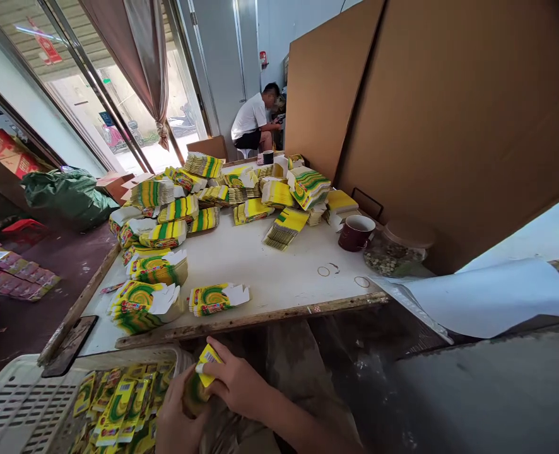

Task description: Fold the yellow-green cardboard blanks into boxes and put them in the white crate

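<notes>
Near the table's front edge, low in the picture, my right hand (235,381) is closed on a small yellow carton (209,362) with a barcode on it. Something white covers the tip of its thumb. My left hand (178,413) curls around a yellow-and-green packet (197,394), partly hidden by the fingers and in shadow. Left of it, a white plastic basket (19,403) holds many yellow-and-green packets (121,407). On the table in front lie a small stack of flattened cartons (217,298) and a taller stack (144,306).
More carton stacks (175,208) cover the table's back and left. A dark red mug (355,232), a lidded jar (395,249) and rubber bands (323,271) lie right. A phone (69,343) rests at the left corner. Big cardboard sheets (440,126) stand right; a person (255,120) sits behind.
</notes>
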### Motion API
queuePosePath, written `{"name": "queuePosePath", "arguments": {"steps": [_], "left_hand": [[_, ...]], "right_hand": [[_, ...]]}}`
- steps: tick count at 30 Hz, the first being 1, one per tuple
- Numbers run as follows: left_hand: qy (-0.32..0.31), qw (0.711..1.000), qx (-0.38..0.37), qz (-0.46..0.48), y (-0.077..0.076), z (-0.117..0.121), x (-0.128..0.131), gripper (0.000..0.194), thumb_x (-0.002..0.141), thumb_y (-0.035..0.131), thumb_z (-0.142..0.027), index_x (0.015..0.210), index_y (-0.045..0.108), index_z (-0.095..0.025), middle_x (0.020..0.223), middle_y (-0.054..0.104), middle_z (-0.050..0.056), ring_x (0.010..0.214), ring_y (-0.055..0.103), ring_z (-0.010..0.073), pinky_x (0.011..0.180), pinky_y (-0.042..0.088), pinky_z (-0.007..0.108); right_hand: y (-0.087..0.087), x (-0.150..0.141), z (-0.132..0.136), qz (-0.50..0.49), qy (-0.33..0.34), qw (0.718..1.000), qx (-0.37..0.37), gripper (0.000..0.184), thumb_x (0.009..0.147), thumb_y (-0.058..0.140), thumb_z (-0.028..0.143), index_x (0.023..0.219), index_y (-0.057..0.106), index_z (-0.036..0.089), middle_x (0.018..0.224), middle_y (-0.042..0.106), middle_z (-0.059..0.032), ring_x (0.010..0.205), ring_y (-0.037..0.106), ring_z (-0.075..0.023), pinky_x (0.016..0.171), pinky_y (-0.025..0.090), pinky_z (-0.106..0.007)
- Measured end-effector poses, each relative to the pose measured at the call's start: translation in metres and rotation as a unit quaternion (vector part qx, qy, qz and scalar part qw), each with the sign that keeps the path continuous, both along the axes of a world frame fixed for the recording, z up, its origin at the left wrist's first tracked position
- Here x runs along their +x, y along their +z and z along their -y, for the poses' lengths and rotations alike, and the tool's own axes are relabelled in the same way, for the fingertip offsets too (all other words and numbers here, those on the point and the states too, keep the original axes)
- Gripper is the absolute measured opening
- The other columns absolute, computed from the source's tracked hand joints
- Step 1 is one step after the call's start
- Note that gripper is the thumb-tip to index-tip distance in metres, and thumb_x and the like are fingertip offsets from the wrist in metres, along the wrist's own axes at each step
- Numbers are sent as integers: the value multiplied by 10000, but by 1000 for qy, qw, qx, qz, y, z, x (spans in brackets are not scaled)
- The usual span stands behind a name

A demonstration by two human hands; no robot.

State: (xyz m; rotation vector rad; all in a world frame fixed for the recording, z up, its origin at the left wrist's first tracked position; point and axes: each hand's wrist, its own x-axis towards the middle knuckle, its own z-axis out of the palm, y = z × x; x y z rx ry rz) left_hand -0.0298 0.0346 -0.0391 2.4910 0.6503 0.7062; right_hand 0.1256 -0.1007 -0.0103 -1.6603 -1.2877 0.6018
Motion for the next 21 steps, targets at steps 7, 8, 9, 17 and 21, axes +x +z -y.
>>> {"name": "queuePosePath", "arguments": {"steps": [7,8,9,17,21], "left_hand": [[-67,996,51,-21,14,-19,-1,448,693,753,-354,1118,691,-225,1011,765,61,885,740,259,767,621,338],[-67,996,58,-21,15,-18,2,445,689,757,-356,1110,697,-222,1004,766,63,882,739,262,765,621,340],[-61,996,64,-20,15,-17,4,444,689,756,-358,1107,699,-217,1003,766,67,886,737,268,769,620,350],[-7,998,17,-61,7,-33,-12,525,740,683,-512,1161,659,-200,1082,737,114,992,696,314,861,577,427],[206,971,63,-104,9,-64,-52,884,679,586,-726,1321,539,-120,1259,631,231,1207,552,460,1015,424,625]], "right_hand": [[-8,31,-7,16,88,996,15,215,773,788,294,982,786,245,1290,634,-70,1177,631,-245,973,485,-295],[-11,31,-8,2,69,998,13,232,725,826,286,950,791,243,1239,656,-64,1146,645,-248,953,494,-298],[-14,29,-10,-14,41,999,13,248,686,851,271,924,791,233,1211,665,-66,1134,648,-253,943,498,-303],[-9,20,-27,-22,-26,999,42,993,549,915,273,1415,438,183,1316,609,-129,1165,618,-261,958,505,-351],[9,65,-46,84,-146,986,6,678,789,767,268,1385,456,179,1296,607,-155,1217,553,-295,1030,434,-440]]}}
